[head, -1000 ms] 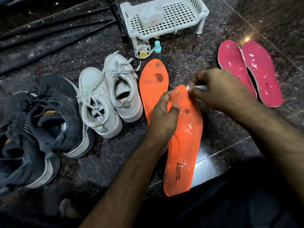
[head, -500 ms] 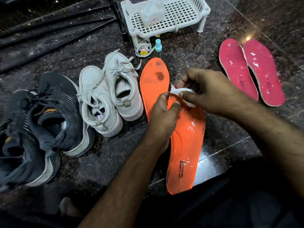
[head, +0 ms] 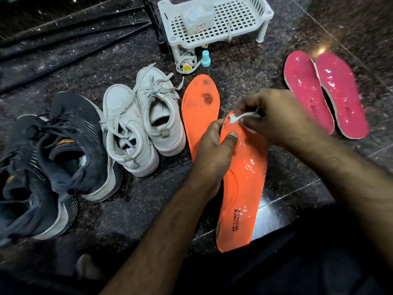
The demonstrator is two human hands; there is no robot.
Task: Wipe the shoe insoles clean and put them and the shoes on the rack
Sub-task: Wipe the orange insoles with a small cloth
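Note:
My left hand [head: 214,150] grips the front part of an orange insole [head: 242,188], thumb pressed on top, holding it tilted above the dark floor. My right hand [head: 274,116] pinches a small white wipe [head: 236,118] against that insole's toe end. A second orange insole [head: 200,105] with dark stains lies flat just behind. Two pink insoles [head: 323,92] lie side by side at the right. A pair of white sneakers [head: 144,122] and a pair of dark sneakers [head: 53,158] stand at the left. The white plastic rack [head: 240,26] stands at the back.
A translucent bottle [head: 198,20] lies on the rack. Beside the rack's front leg are a small teal cap [head: 205,58] and a coiled lace with a smiley tag [head: 187,66]. Black metal rods [head: 74,33] lie across the floor at the back left.
My right hand unfolded the white wipe and brought it back up onto the toe tip of the held orange insole. My left hand has kept its grip.

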